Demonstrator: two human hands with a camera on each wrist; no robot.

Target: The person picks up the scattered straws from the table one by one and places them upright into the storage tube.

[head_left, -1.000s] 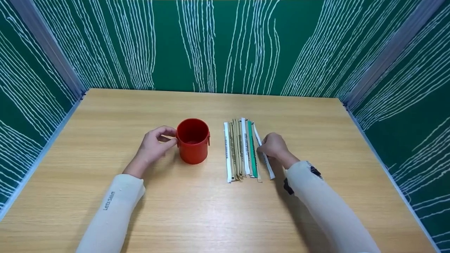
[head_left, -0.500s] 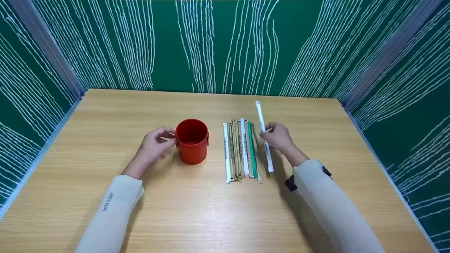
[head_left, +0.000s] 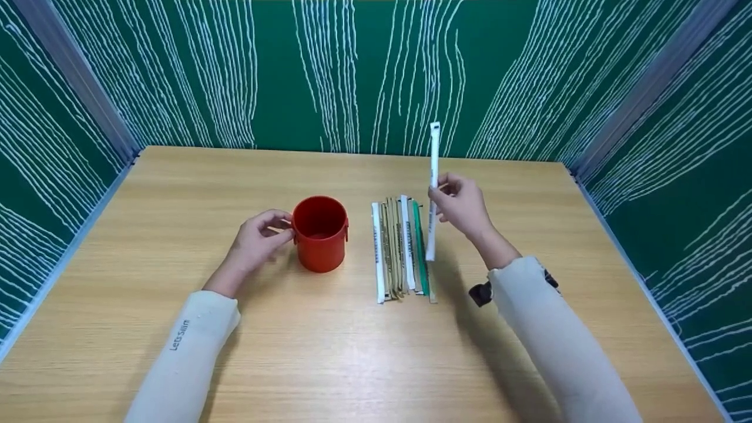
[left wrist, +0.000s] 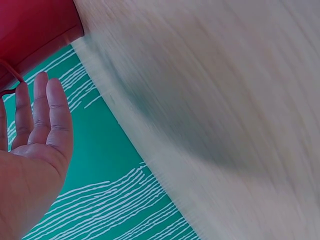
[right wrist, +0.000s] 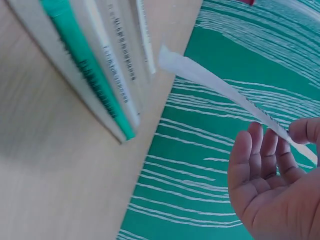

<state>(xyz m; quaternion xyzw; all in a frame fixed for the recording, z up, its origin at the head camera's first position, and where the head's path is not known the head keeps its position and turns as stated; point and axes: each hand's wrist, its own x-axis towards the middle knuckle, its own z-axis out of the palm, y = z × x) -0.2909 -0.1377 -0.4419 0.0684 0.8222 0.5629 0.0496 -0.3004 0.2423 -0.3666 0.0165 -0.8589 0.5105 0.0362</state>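
My right hand (head_left: 464,205) pinches a white paper-wrapped straw (head_left: 433,158) between thumb and fingers. The straw is held nearly upright above the table, and its flat lower end shows in the right wrist view. Just left of it lies a row of wrapped straws (head_left: 392,249), white, brown and green, side by side. Beyond the row stands a red cup (head_left: 321,249), upright, with small loops on its sides. Thumb and index finger of my left hand (head_left: 254,242) pinch the cup's left side at its loop. In the left wrist view the other fingers (left wrist: 60,107) extend below the cup.
The light wood table (head_left: 329,364) is bounded by green walls (head_left: 282,76) with white wavy lines at the back and both sides. Grey posts (head_left: 658,88) stand at the back corners. A dark band (head_left: 482,294) sits at the right wrist.
My right hand has lifted the white straw off the table beside the row, raising it up and toward the back. The left hand and the cup have stayed in place.
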